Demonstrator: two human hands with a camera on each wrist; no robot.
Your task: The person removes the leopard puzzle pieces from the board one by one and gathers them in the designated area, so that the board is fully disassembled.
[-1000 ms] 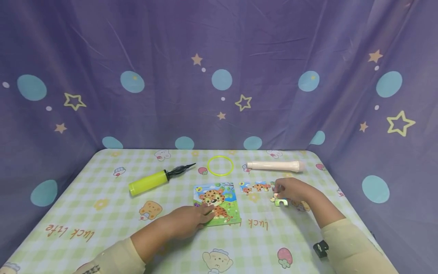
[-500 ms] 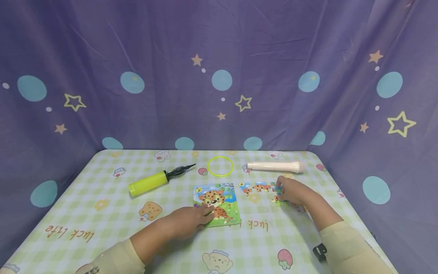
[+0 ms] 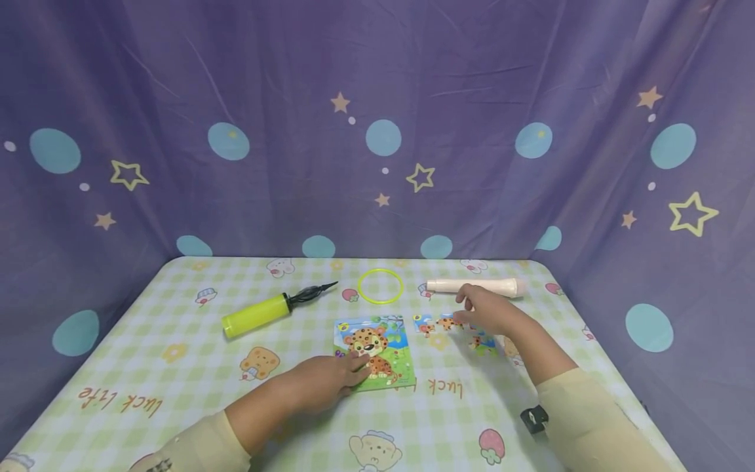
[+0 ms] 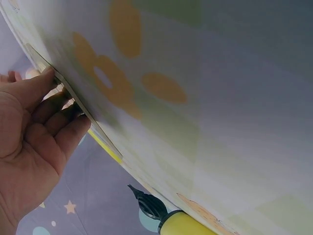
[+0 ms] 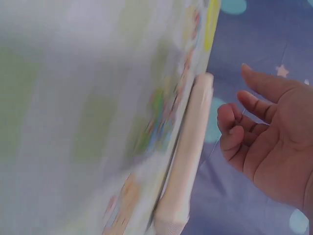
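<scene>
Soft, even light fills the head view, dim toward the purple curtain [image 3: 377,131], with faint shadows under both arms. Straight lines bow slightly near the edges. The left wrist view is sharp on the hand [image 4: 34,137] but the bench [image 4: 220,98] is hazy. The right wrist view is smeared by motion blur.

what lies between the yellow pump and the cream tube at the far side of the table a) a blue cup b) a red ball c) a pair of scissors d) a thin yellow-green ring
d: a thin yellow-green plastic ring lies flat on the checked tablecloth, with the yellow hand pump to one side and the cream plastic tube to the other.
</scene>
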